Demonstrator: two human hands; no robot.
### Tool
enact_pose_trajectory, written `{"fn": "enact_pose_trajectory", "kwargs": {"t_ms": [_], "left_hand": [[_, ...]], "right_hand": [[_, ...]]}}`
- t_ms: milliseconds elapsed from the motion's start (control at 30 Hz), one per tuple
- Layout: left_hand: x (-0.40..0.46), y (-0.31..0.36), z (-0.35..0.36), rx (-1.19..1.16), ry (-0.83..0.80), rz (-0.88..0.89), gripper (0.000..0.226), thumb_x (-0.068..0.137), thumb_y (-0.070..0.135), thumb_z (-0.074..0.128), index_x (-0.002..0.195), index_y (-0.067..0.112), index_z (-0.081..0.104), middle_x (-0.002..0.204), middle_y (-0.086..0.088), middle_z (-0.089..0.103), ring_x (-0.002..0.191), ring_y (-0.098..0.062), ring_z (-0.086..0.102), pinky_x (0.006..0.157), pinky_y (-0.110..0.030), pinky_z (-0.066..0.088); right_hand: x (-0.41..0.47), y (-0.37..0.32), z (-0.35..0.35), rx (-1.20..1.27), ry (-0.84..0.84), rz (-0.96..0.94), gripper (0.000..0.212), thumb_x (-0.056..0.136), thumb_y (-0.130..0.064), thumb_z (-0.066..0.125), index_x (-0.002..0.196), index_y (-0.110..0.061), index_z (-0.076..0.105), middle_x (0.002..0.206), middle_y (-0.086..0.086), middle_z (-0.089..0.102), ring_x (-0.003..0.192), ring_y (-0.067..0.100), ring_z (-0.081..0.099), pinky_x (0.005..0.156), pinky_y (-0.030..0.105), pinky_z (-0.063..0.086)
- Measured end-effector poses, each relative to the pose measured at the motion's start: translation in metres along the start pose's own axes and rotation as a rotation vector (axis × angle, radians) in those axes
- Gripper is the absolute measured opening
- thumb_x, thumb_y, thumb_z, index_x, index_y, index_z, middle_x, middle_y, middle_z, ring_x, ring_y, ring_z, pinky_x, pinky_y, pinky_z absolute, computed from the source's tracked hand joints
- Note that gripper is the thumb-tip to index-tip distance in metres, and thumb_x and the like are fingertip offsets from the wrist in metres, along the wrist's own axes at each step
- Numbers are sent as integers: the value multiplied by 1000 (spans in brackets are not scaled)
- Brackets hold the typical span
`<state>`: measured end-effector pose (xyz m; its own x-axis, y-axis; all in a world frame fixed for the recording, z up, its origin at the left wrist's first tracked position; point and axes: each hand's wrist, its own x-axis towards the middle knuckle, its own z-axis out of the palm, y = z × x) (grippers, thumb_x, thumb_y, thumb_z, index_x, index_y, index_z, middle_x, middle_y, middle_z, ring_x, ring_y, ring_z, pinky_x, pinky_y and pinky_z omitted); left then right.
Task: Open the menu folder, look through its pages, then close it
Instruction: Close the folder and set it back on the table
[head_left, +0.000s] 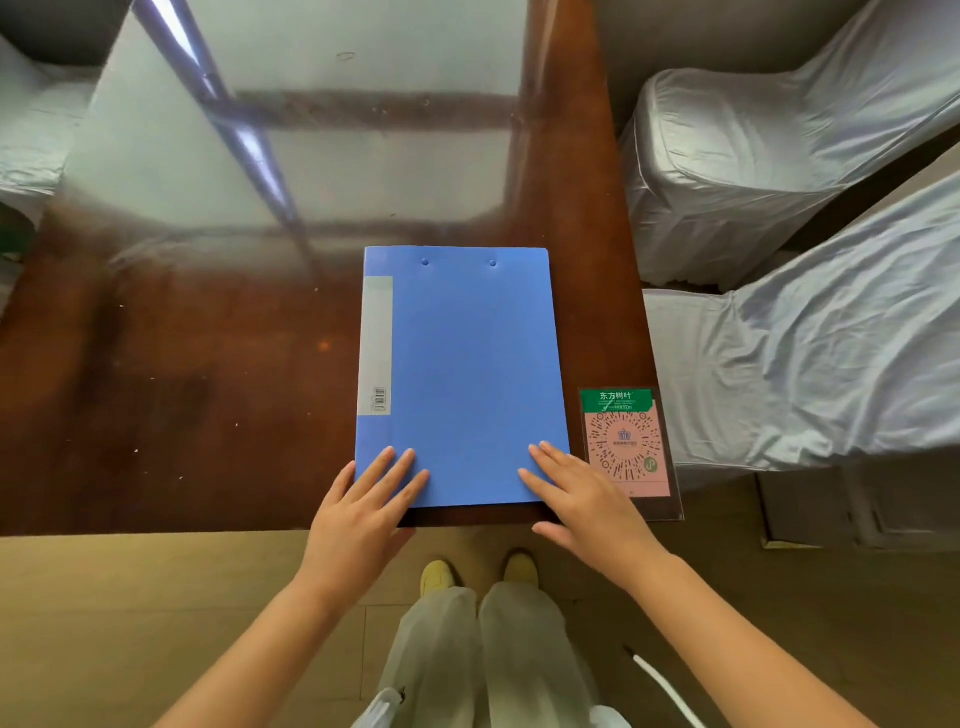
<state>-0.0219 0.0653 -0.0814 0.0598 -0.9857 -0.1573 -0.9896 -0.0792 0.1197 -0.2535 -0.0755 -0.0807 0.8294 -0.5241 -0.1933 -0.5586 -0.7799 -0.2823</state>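
A blue menu folder (467, 364) lies closed and flat on the brown table (182, 389), near its front edge, with a grey label strip along its left side. My left hand (363, 509) rests flat on the folder's near left corner, fingers spread. My right hand (582, 499) lies flat on the near right corner, fingers apart, thumb hanging over the table edge. Neither hand grips anything.
A pink and green QR code card (626, 447) in a clear sleeve lies on the table just right of the folder. Two chairs in pale fabric covers (779, 338) stand to the right. The table's far half reflects a window. My legs and yellow shoes (478, 577) are below the edge.
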Motion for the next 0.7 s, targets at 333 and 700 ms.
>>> {"fn": "enact_pose_trajectory", "kwargs": {"t_ms": [333, 700], "left_hand": [[0, -3, 8, -48, 72, 71, 58, 61, 30, 85, 115, 20, 67, 121, -4, 67, 115, -31, 59, 94, -52, 44], [1, -6, 9, -106, 53, 62, 61, 60, 29, 85, 117, 16, 65, 127, -13, 62, 120, -37, 53, 95, -56, 41]], "right_hand": [[-7, 10, -3, 10, 47, -54, 62, 63, -27, 85, 118, -9, 63, 126, 11, 61, 116, 24, 57, 87, 36, 51], [-15, 21, 3, -19, 89, -56, 58, 63, -28, 85, 115, -14, 65, 126, 13, 61, 116, 27, 58, 89, 38, 49]]}}
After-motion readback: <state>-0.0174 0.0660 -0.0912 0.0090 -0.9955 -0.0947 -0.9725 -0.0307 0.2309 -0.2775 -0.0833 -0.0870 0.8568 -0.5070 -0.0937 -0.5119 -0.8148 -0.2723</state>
